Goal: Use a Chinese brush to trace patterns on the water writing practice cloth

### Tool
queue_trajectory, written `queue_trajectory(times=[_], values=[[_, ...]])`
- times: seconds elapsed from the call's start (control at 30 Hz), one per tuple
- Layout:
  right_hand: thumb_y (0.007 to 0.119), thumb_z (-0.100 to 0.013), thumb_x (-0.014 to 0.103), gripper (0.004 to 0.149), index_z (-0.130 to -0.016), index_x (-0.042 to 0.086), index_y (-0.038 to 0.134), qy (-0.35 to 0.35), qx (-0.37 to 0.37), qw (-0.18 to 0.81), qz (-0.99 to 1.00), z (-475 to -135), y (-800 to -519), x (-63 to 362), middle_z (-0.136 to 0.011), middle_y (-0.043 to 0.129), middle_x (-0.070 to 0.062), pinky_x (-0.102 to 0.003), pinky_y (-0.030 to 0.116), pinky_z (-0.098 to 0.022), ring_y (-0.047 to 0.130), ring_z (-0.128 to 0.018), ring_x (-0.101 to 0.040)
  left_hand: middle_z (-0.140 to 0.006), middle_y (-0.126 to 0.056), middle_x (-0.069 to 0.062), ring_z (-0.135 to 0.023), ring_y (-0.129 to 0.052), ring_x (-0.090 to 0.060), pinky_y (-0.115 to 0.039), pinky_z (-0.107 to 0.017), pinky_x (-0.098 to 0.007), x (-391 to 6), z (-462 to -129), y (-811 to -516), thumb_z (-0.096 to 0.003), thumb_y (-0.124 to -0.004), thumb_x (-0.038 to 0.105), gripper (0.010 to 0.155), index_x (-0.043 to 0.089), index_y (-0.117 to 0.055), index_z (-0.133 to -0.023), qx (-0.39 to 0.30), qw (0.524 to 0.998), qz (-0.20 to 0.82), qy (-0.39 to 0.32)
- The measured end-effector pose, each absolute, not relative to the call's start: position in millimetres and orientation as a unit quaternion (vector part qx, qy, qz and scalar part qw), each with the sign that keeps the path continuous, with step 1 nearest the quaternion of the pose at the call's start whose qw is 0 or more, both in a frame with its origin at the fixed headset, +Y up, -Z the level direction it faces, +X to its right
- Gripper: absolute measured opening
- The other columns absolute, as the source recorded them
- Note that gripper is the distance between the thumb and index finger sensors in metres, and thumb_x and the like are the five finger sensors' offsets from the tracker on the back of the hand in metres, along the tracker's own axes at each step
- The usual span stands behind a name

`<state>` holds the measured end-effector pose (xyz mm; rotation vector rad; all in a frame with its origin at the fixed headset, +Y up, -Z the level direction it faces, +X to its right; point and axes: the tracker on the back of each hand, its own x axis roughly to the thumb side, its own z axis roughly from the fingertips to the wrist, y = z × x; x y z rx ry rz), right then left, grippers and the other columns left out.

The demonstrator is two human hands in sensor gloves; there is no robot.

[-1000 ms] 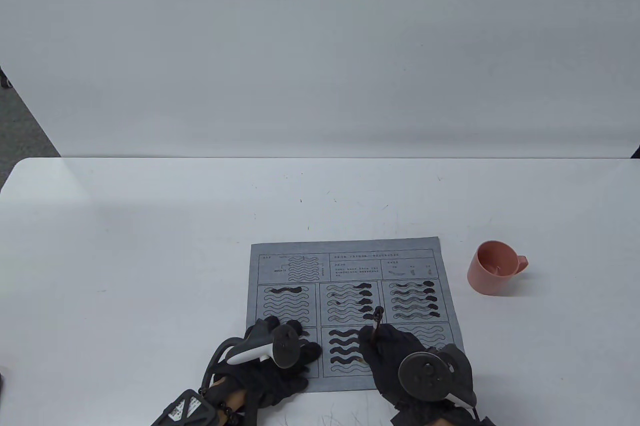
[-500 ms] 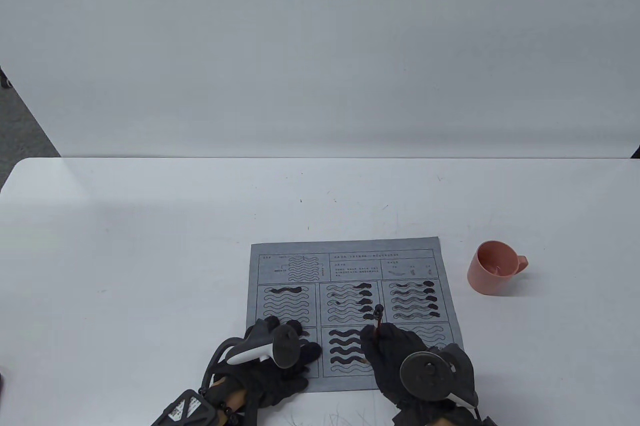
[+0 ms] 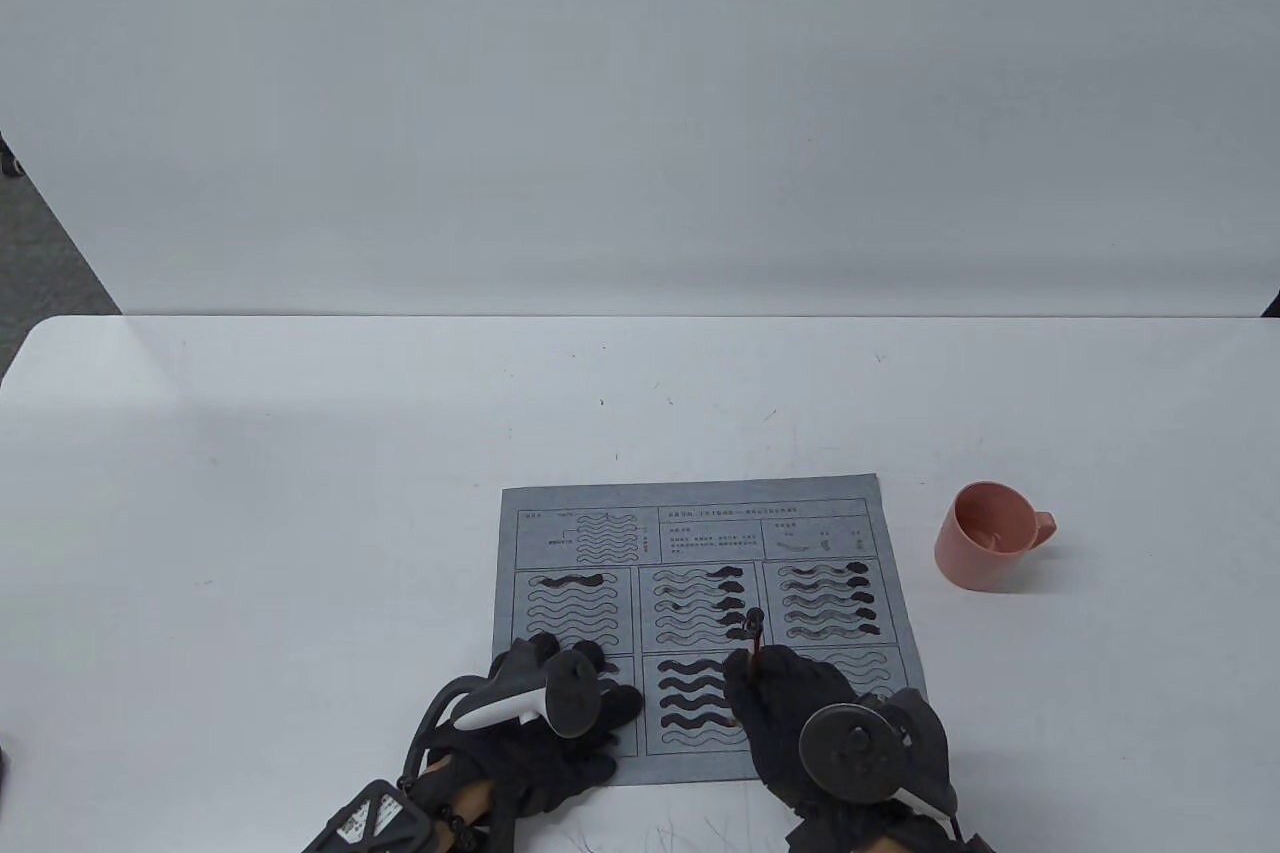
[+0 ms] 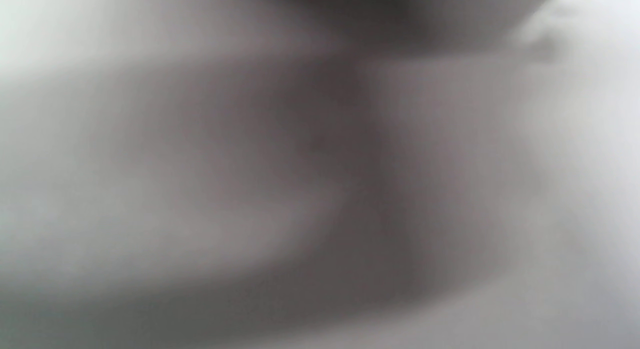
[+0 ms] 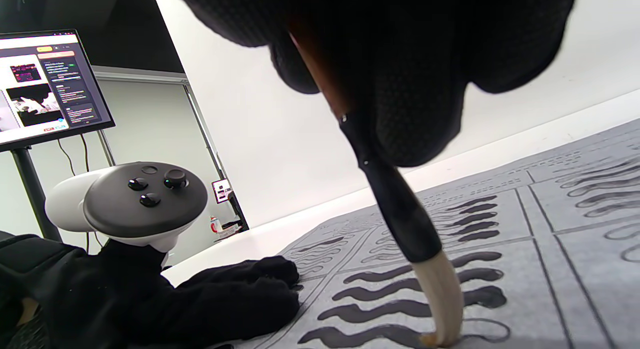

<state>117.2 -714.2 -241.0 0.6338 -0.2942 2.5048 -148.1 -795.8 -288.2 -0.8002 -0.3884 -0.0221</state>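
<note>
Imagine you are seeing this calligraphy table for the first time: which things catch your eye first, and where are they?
First comes the grey practice cloth at the table's near edge, its wavy outlines partly filled with dark strokes. On it, the right hand grips a brush whose pale tip bends against a wave in the near middle panel, while the left hand rests on the cloth's near left corner. A pink cup stands alone on the table to the cloth's right.

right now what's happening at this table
A person is tracing wave patterns on a grey water writing cloth. The right hand grips a brush, its tip on a wave in the bottom middle box. The left hand rests on the cloth's near left corner. A pink cup stands to the right.
</note>
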Motion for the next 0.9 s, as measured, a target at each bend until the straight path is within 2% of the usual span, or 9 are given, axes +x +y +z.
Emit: queue_trajectory(times=[0.9], values=[[0.066,-0.055,0.03,0.039,-0.085,0.007,0.078,-0.115,0.215,0.258,0.935,-241.5,-712.8,119.0,-0.081,0.091,-0.021,-0.062,0.077,-0.051,0.101,-0.054,-0.034,-0.1,0.034,0.019,-0.092,0.035,-0.029,0.013,-0.068,-0.058,-148.1,-288.2,-795.8,-0.0449,-0.046,0.067,0.07,0.07,0.008,-0.091,-0.387,0.903,-0.011,-0.188]])
